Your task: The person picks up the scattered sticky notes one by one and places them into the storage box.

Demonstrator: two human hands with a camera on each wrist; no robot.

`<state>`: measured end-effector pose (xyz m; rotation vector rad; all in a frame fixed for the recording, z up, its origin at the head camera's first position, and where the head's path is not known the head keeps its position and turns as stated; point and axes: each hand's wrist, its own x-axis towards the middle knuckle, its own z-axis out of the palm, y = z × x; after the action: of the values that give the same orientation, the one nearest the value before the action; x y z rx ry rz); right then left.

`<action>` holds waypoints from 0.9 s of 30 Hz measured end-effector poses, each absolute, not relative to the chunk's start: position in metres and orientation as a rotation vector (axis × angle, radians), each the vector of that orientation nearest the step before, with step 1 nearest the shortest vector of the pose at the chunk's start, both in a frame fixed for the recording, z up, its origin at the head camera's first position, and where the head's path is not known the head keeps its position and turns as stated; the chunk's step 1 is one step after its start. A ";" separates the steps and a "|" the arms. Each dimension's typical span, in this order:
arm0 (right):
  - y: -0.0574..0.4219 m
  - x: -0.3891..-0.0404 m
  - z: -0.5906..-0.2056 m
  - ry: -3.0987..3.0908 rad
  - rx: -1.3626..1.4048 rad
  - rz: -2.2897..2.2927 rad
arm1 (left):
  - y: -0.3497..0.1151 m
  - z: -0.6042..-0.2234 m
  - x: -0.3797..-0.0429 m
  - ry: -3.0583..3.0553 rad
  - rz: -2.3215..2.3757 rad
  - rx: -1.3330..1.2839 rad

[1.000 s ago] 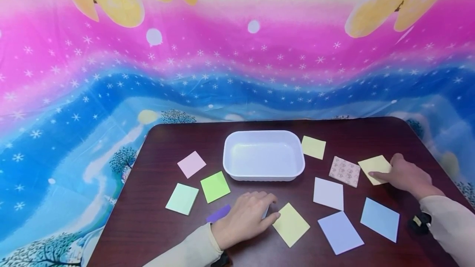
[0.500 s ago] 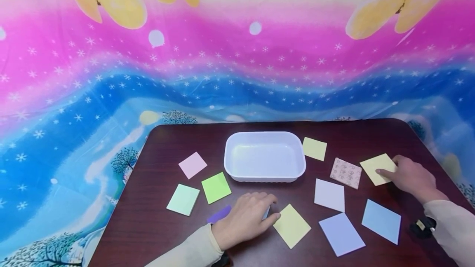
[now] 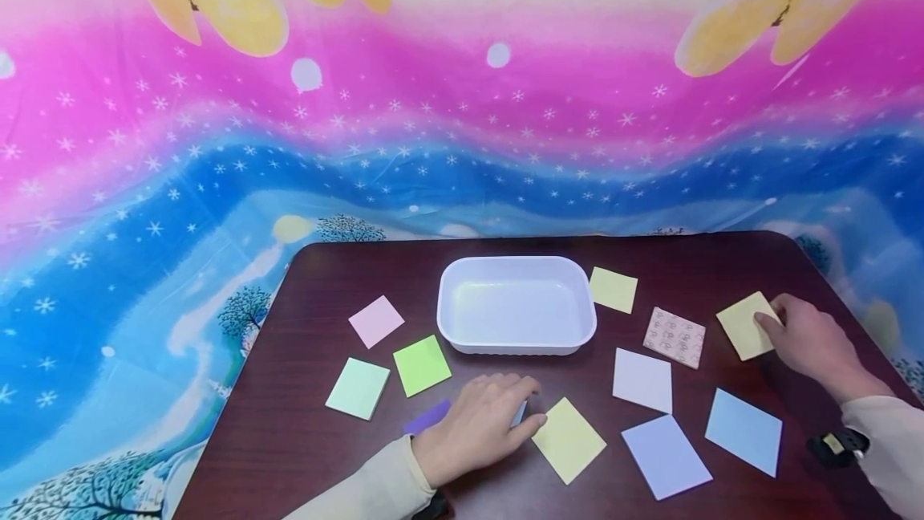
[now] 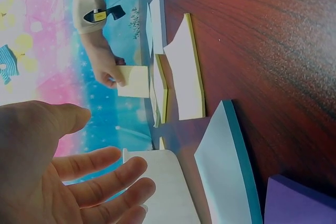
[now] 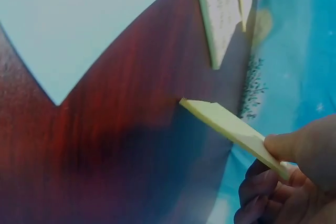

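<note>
My right hand [image 3: 816, 343] pinches a pale yellow sticky note pad [image 3: 743, 329] by one edge, thumb on top, at the table's right side. In the right wrist view that pad [image 5: 231, 127] is tilted and raised, with a shadow on the wood below. My left hand [image 3: 480, 428] hovers near the front middle, fingers loosely bent and holding nothing. Below it, the left wrist view shows a light blue pad [image 4: 223, 166] and a purple pad [image 4: 296, 203], both mostly covered by the hand in the head view. Another yellow pad [image 3: 570, 441] lies beside its thumb.
A white plastic basin [image 3: 516, 346] stands at the back middle. Left of it lie pink [image 3: 376, 322], bright green [image 3: 422, 366] and mint [image 3: 358, 388] pads. Right of it are yellow [image 3: 613, 290], patterned [image 3: 674, 337], white [image 3: 642, 380], lavender [image 3: 666, 457] and blue [image 3: 743, 432] pads.
My right hand has lifted the yellow sticky note pad off the table and drawn it a little to the right, away from the patterned pad. The left hand stays in place.
</note>
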<state>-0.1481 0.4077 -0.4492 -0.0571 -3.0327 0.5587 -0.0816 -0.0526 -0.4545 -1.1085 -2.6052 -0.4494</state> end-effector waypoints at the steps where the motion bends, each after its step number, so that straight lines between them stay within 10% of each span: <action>1: 0.407 -0.148 -0.448 -3.020 -0.048 0.560 | -0.052 -0.455 -0.081 -2.605 -0.449 -1.108; 27: 0.345 -0.136 -0.408 -2.875 0.118 0.576 | -0.055 -0.443 -0.087 -2.589 -0.529 -1.080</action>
<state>-0.1355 0.3453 -0.4075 0.1176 -2.8745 0.5763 -0.0866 -0.0546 -0.4431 -1.0798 -2.5887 -0.5288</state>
